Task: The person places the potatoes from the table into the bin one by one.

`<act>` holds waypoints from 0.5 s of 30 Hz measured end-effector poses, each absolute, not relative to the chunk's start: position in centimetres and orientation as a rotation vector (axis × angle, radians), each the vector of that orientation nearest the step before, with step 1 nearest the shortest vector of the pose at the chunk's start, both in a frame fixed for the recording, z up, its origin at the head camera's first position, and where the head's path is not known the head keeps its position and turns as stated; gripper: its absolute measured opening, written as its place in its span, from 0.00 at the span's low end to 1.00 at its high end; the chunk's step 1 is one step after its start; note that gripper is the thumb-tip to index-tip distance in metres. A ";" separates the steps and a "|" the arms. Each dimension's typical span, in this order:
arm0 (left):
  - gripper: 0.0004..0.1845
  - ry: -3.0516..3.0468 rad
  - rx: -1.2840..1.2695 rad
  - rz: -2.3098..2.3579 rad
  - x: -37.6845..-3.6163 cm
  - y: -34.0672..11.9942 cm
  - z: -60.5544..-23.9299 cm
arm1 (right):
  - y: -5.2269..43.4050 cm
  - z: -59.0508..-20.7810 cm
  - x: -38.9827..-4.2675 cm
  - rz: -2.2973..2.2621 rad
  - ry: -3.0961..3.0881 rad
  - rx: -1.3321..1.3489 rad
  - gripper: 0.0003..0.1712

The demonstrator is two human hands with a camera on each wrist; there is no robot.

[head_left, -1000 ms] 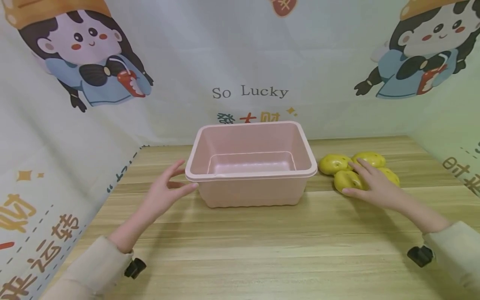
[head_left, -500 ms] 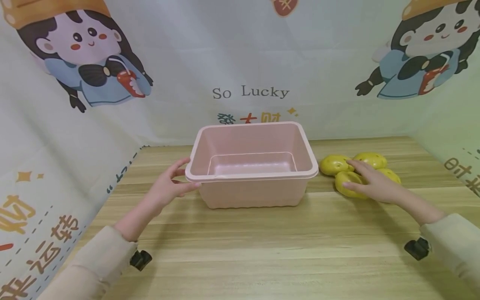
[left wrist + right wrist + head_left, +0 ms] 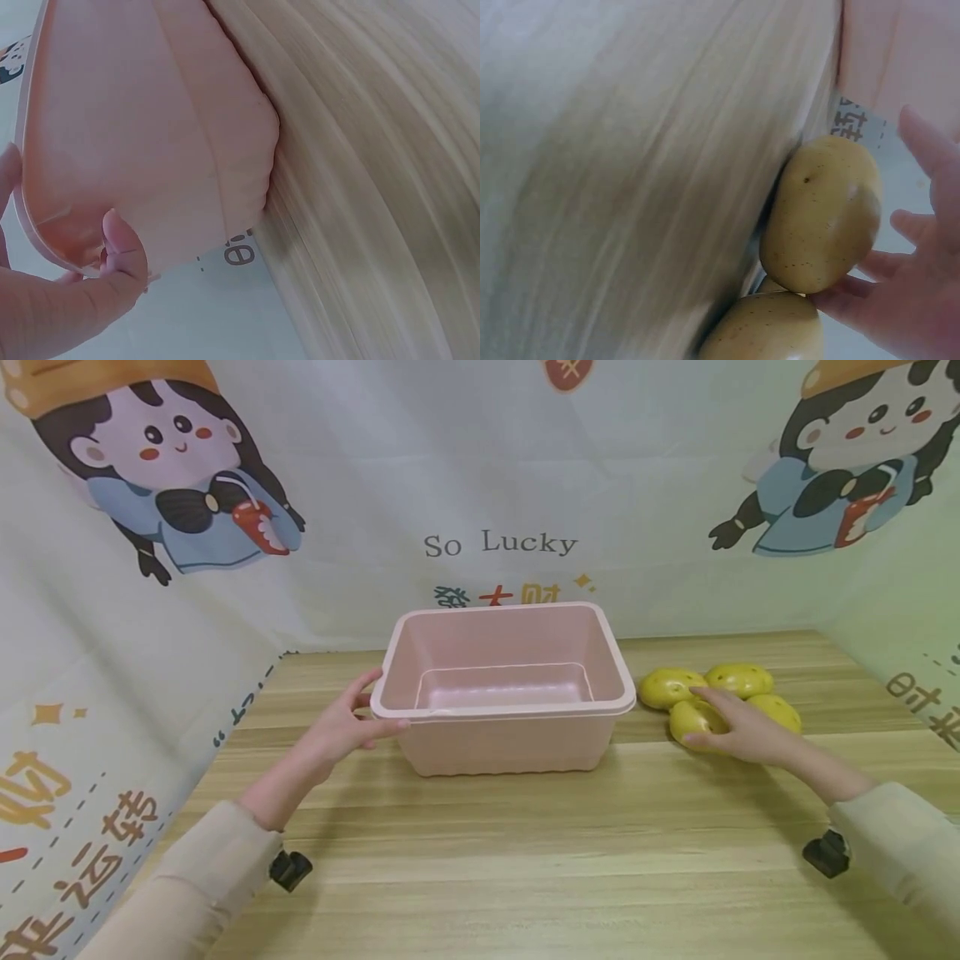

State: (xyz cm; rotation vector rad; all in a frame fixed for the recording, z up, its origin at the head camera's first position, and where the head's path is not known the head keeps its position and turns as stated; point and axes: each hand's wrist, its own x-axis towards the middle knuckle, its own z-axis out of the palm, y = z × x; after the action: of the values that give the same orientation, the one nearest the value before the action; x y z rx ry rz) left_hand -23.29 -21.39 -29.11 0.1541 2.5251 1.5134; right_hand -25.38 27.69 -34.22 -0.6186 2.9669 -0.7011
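A pink plastic tub is seen at the middle of the wooden table, its left rim pinched between the thumb and curled fingers of the left hand. To its right, four yellow potatoes are clustered; the nearest potato is covered by the right hand, fingers loosely spread and touching it, no firm grip being shown.

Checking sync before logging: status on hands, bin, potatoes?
Left hand grips pink bin at its left rim. Right hand rests on nearest potato, fingers relaxed. Nothing in the way.
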 end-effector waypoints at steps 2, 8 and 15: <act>0.50 2.521 0.161 1.519 -23.5 -21.3 -29.2 | 27.8 -34.5 -25.5 -0.668 2.990 -0.628 0.45; 0.51 2.517 0.180 1.525 -23.8 -21.1 -29.3 | 28.0 -35.1 -25.8 -0.614 3.016 -0.674 0.41; 0.52 2.495 0.206 1.529 -24.0 -21.1 -29.3 | 28.2 -35.2 -26.1 -0.644 2.999 -0.639 0.42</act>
State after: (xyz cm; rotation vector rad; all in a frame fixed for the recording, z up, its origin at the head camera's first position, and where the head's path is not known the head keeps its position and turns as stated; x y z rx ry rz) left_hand -23.95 -21.10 -29.33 0.2059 2.4953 1.5286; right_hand -26.12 28.24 -35.20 -0.6394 2.9987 -0.6444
